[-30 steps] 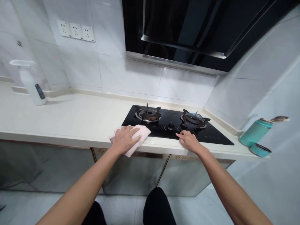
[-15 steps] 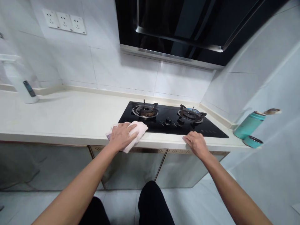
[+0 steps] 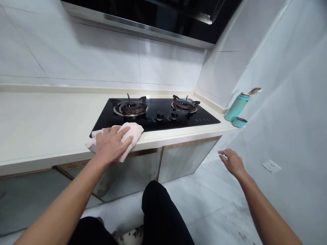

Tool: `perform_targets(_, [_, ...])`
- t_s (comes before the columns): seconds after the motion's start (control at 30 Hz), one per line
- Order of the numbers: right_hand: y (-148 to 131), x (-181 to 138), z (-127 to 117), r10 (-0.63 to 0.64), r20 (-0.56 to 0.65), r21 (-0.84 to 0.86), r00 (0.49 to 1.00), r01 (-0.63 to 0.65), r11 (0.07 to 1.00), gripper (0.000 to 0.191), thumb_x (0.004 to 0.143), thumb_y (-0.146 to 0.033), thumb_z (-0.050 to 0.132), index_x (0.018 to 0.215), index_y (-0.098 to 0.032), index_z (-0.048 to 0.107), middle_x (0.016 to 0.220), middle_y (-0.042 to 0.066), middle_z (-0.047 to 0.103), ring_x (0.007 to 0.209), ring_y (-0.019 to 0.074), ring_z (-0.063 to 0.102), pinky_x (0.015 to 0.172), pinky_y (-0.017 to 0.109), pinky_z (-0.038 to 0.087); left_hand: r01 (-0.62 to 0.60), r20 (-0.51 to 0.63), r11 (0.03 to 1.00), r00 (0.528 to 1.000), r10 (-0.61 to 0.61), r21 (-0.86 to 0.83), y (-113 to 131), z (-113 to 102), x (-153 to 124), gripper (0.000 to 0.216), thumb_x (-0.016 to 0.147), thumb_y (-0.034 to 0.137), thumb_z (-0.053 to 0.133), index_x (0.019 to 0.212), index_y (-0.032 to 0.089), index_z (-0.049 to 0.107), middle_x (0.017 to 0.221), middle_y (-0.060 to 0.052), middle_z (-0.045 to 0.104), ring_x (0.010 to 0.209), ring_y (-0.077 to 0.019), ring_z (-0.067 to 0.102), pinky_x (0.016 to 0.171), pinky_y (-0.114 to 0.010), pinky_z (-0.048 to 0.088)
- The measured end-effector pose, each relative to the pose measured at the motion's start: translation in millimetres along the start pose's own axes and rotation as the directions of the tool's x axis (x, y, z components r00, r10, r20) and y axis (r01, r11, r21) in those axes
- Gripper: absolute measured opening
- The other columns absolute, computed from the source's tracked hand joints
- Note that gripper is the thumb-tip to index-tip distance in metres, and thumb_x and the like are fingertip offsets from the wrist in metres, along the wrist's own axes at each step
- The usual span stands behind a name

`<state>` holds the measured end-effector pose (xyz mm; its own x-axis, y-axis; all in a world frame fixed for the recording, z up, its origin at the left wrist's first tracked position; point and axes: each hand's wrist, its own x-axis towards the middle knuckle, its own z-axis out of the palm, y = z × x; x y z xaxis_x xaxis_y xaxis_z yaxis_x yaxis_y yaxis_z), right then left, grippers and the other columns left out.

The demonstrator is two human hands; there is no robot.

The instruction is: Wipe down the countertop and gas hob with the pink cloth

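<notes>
My left hand (image 3: 109, 141) presses a pale pink cloth (image 3: 134, 132) onto the front edge of the counter, fingers spread over it. The cloth touches the front left part of the black gas stove (image 3: 153, 124) and hangs a little over the counter's edge. My right hand (image 3: 232, 161) is in the air right of the cabinets, below counter height. Its fingers are loosely bent, with the thumb apart and nothing seen in them. Two burners, the left one (image 3: 131, 109) and the right one (image 3: 184, 105), and two knobs (image 3: 160, 116) are on the stove.
A teal bottle (image 3: 236, 108) with its lid flipped up stands at the counter's right end, beside a teal cup-like cap (image 3: 239, 122). A black range hood (image 3: 143, 17) hangs above. Cabinet doors (image 3: 184, 160) are below the cream counter (image 3: 51, 119). A socket (image 3: 271, 166) is on the right wall.
My right hand has left the counter's front edge and moved right into the air. My left hand stays on the cloth by the stove's front left corner. The view has turned right.
</notes>
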<state>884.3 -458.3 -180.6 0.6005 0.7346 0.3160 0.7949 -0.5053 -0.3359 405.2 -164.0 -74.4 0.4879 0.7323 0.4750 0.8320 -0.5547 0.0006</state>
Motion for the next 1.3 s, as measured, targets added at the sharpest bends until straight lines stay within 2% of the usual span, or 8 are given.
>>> perform_targets(0.13, [-42,0,7,-0.155,-0.025,0.186,0.988,0.157,0.97,0.054,0.096,-0.048,0.052,0.146,-0.026,0.057,0.128,0.013,0.066,0.11,0.03,0.065,0.096,0.05,0.053,-0.022,0.053,0.999,0.998,0.025,-0.042,40,4,7,0.057,0.101,0.055,0.045,0.147,0.028,0.064,0.147,-0.015,0.061,0.129,-0.0427,0.052,0.103,-0.06,0.042])
perform_targets(0.33, [-229,16,18,-0.506,-0.195,0.453,0.841,0.534,0.714,0.049,0.106,-0.053,0.046,0.147,-0.028,0.058,0.146,0.013,0.056,0.138,0.0275,0.052,0.118,0.047,0.042,-0.047,0.124,0.949,0.988,0.09,-0.313,100,16,32,0.053,0.104,0.045,0.039,0.152,0.028,0.054,0.152,-0.012,0.06,0.138,-0.0383,0.051,0.113,-0.064,0.038])
perform_targets(0.5, [-329,35,45,-0.543,-0.013,0.209,0.84,0.533,0.82,0.07,0.102,-0.068,0.045,0.158,-0.027,0.049,0.164,0.018,0.041,0.147,0.0404,0.036,0.119,0.061,0.028,0.015,0.079,0.703,0.995,0.059,-0.711,63,20,40,0.06,0.101,0.034,0.033,0.158,0.017,0.037,0.155,-0.017,0.055,0.139,-0.0242,0.057,0.115,-0.046,0.048])
perform_targets(0.6, [-339,46,50,-0.537,0.045,0.123,0.842,0.529,0.84,0.068,0.095,-0.075,0.055,0.147,-0.032,0.06,0.159,0.016,0.046,0.137,0.0426,0.04,0.111,0.061,0.031,0.048,0.028,0.75,0.999,-0.039,-0.659,13,13,31,0.052,0.098,0.04,0.039,0.142,0.017,0.057,0.146,-0.016,0.063,0.134,-0.0268,0.061,0.114,-0.047,0.05])
perform_targets(0.8, [-349,73,31,-0.595,-0.047,0.252,0.803,0.586,0.77,0.033,0.106,-0.038,0.047,0.125,-0.024,0.07,0.127,0.012,0.062,0.112,0.0281,0.051,0.098,0.042,0.039,0.141,0.05,0.851,0.99,-0.134,-0.505,-49,3,17,0.048,0.093,0.049,0.042,0.116,0.02,0.073,0.124,-0.01,0.075,0.115,-0.0274,0.069,0.107,-0.043,0.054])
perform_targets(0.93, [-368,86,12,-0.592,-0.092,0.187,0.801,0.598,0.78,0.049,0.106,-0.029,0.041,0.153,-0.032,0.053,0.154,0.01,0.052,0.133,0.0334,0.042,0.111,0.054,0.028,0.119,0.016,0.877,0.992,-0.126,-0.465,-57,9,17,0.045,0.092,0.048,0.044,0.11,0.022,0.075,0.118,-0.009,0.077,0.108,-0.0258,0.07,0.099,-0.039,0.056])
perform_targets(1.1, [-381,79,21,-0.626,0.255,0.216,0.737,0.588,0.779,0.055,0.1,-0.066,0.05,0.146,-0.037,0.062,0.161,0.008,0.049,0.141,0.0417,0.039,0.114,0.067,0.023,0.044,-0.058,0.936,0.996,-0.068,-0.35,-56,18,13,0.037,0.093,0.046,0.047,0.101,0.025,0.076,0.118,-0.009,0.075,0.117,-0.0283,0.067,0.103,-0.046,0.051])
perform_targets(1.3, [-318,90,36,-0.655,0.107,0.195,0.748,0.63,0.751,0.045,0.101,-0.051,0.055,0.14,-0.032,0.067,0.152,0.007,0.06,0.142,0.0306,0.047,0.119,0.054,0.027,-0.013,-0.062,0.918,0.998,-0.012,-0.396,-65,20,9,0.037,0.092,0.05,0.049,0.103,0.024,0.074,0.12,-0.01,0.075,0.114,-0.0276,0.069,0.101,-0.043,0.053])
